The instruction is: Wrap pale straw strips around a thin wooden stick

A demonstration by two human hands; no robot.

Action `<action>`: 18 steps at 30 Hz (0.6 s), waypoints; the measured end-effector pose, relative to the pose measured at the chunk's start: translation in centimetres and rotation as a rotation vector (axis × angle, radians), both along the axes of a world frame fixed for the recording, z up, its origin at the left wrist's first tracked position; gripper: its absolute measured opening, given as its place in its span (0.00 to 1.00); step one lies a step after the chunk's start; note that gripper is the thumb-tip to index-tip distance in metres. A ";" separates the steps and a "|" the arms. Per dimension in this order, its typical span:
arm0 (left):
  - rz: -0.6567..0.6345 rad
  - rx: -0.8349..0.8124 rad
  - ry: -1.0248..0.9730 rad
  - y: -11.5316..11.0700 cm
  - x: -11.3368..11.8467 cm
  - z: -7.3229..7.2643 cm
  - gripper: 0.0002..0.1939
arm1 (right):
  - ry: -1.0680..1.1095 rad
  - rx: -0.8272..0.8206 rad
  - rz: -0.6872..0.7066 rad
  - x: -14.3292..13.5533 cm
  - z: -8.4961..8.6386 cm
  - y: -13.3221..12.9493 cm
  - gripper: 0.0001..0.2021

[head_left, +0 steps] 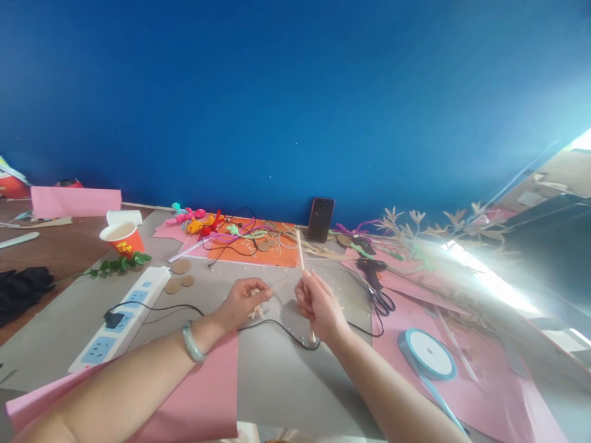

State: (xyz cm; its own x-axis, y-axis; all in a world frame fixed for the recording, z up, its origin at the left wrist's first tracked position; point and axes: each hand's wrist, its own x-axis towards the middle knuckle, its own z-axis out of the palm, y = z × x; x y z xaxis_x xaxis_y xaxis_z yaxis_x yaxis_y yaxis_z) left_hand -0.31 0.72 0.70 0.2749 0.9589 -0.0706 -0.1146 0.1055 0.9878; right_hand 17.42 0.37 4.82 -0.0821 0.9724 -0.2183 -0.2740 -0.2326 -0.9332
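Observation:
My right hand [318,301] is closed round a thin, pale, wooden-looking stick [300,249], which stands nearly upright. The stick's lower end shows below my fist with a whitish lump on it. To its left, my left hand [242,303] pinches a small, thin, pale strip [279,285] between thumb and fingertips, its free end pointing toward the stick. A bundle of pale, straw-like pieces [257,312] shows partly behind my left fingers. Both hands are above the grey mat [277,384], and a black cable [281,327] runs beneath them.
At left are a power strip [122,323], a paper cup [122,239] and green leaves [117,264]. A phone [321,219] leans against the blue wall. Scissors [382,301], a ribbon roll [429,354] and dried stems [415,231] lie right. Pink paper [194,400] lies in front.

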 end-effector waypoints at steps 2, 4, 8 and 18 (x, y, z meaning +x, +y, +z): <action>-0.010 0.017 0.009 0.1 0.0 -0.1 0.16 | -0.093 -0.004 0.091 -0.3 -0.3 -0.3 0.17; -0.014 0.050 0.042 0.3 -0.1 -0.4 0.15 | -0.215 0.009 0.221 -0.8 -0.7 -0.9 0.16; -0.024 0.143 0.105 0.5 -0.1 -0.9 0.13 | -0.383 0.068 0.302 -1.8 -1.0 -1.9 0.18; -0.029 0.043 0.091 0.5 -0.1 -0.7 0.16 | -0.193 0.069 0.197 -1.4 -0.6 -1.7 0.20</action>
State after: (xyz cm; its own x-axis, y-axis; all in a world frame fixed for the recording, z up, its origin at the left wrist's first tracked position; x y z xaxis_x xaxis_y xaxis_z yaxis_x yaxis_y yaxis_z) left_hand -0.43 1.18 -0.02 0.2965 0.9534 -0.0557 -0.0216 0.0650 0.9976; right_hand 16.04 -1.32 4.21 -0.2342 0.9550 -0.1822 -0.0460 -0.1981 -0.9791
